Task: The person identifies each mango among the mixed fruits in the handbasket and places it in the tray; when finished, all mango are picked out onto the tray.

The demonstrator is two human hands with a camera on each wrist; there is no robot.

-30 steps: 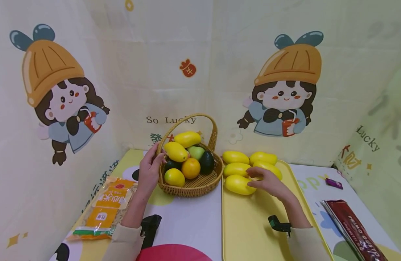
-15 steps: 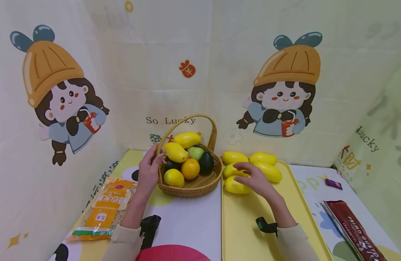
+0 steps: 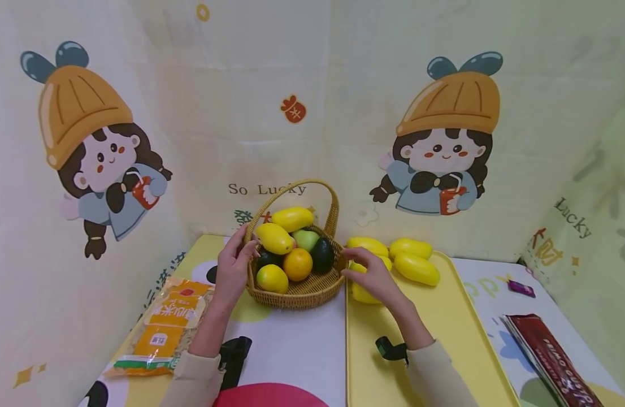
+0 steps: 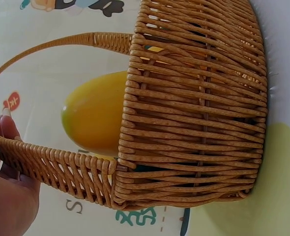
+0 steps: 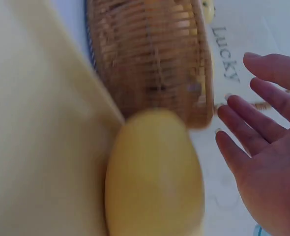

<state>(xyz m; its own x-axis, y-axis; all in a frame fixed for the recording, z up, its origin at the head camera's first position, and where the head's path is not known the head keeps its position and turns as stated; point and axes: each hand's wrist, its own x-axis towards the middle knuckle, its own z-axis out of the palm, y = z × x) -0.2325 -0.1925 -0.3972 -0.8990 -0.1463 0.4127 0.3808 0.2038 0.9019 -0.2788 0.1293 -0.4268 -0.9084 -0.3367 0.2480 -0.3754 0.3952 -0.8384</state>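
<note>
An orange-printed bag [image 3: 162,328] lies on the left of the desk [image 3: 292,350]; a dark red packet [image 3: 551,359] and small purple packet [image 3: 521,289] lie right. Cartoon figures [image 3: 445,169] decorate the pale cloth [image 3: 251,118] behind.

cream walls [image 3: 312,62] | printed cartoon figures [image 3: 446,141] | patterned tabletop [image 3: 297,345] | soft light

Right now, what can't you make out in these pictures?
Head view: parts of some yellow fruits, behind the right hand.
Head view: print on the purple packet, too small.
Left wrist view: most fruit in the basket, behind its woven wall.
Left wrist view: part of the left hand, cut off by the picture edge.
Right wrist view: the basket's weave, blurred.
</note>
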